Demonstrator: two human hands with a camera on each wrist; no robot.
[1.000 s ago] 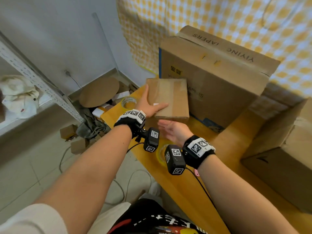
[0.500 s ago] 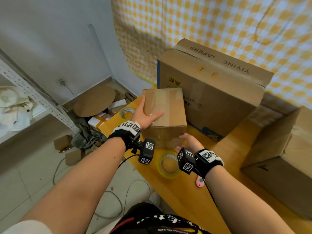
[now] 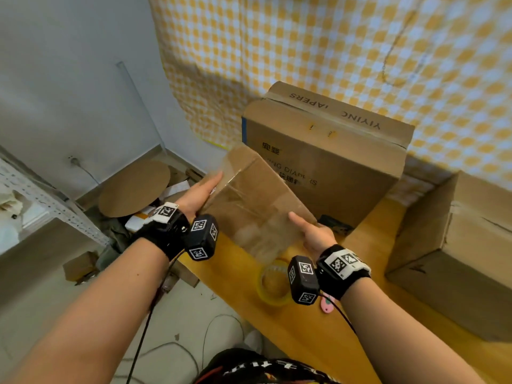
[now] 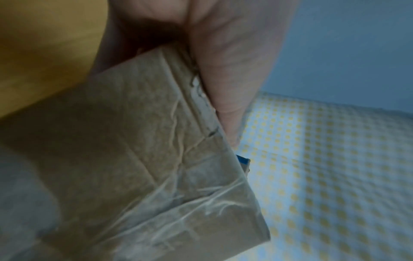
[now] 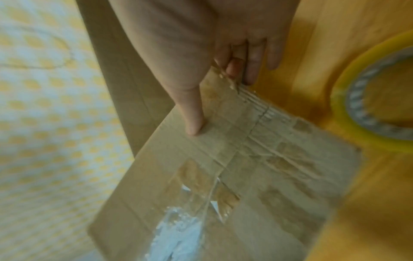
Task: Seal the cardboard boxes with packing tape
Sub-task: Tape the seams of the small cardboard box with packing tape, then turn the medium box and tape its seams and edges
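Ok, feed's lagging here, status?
Left hand and right hand grip small box, tilted above table. Tape roll beneath, untouched.

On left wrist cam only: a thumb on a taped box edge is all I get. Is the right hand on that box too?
Observer: Yes. The right hand pinches the small box at its near corner, thumb on top, fingers underneath.
Operator: Box down on the table?
Observer: No, it looks lifted and tilted above the yellow table.
Operator: Where's the tape roll?
Observer: The tape roll lies flat on the table beside the right wrist; neither hand touches it.
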